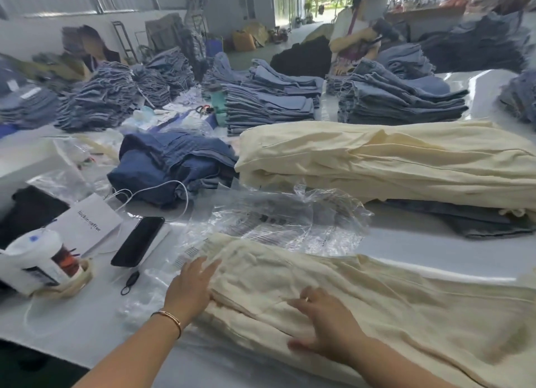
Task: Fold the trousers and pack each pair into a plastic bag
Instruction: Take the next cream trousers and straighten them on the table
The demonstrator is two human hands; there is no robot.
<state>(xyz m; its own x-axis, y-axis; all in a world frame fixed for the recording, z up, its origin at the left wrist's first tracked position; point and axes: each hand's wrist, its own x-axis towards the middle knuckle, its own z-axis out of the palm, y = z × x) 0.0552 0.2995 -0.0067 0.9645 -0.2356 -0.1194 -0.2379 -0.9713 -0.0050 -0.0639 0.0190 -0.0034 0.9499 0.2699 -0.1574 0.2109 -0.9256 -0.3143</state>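
On crinkled clear plastic bags (278, 222), both hands, left (191, 286) and right (324, 321), press flat, fingers straight, on soft cream trousers (377, 309)

A bare strip of white table (420, 251) lies open between the near cream trousers (333, 289) and the tall cream pile (391, 161) behind. To the left the way is crowded: crumpled plastic bags (290, 216), a black phone (137, 241), a white paper bag (87, 225) and a cup (40, 260) stand close together.
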